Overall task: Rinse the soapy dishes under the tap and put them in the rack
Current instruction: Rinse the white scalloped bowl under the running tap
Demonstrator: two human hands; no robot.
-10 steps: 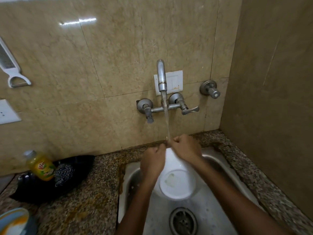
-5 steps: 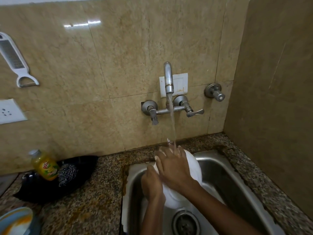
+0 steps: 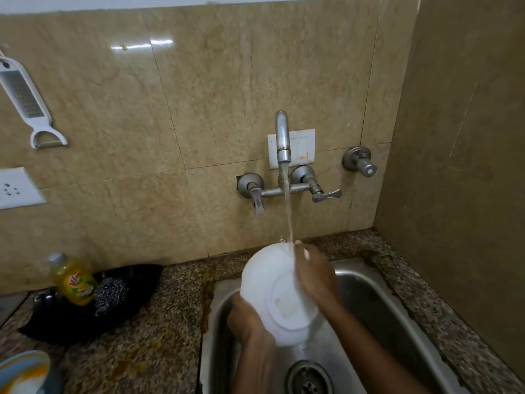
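Note:
A white bowl (image 3: 264, 277) is held tilted over the steel sink (image 3: 366, 302), its underside facing me and its top edge under the running stream from the wall tap (image 3: 282, 137). My left hand (image 3: 247, 319) grips the bowl's lower left rim. My right hand (image 3: 312, 274) lies flat on the bowl's right side, fingertips up at the water. No rack is in view.
A yellow dish-soap bottle (image 3: 74, 280) and a steel scrubber (image 3: 109, 292) sit in a black dish (image 3: 136, 282) on the granite counter at left. A blue-rimmed plate (image 3: 22, 371) shows at the bottom-left corner. A grater (image 3: 25, 98) hangs on the tiled wall. The drain (image 3: 308, 379) lies below my arms.
The bowl has been turned from face-up to underside toward me and raised under the stream. My right hand slid onto its right side; my left shifted to the lower rim.

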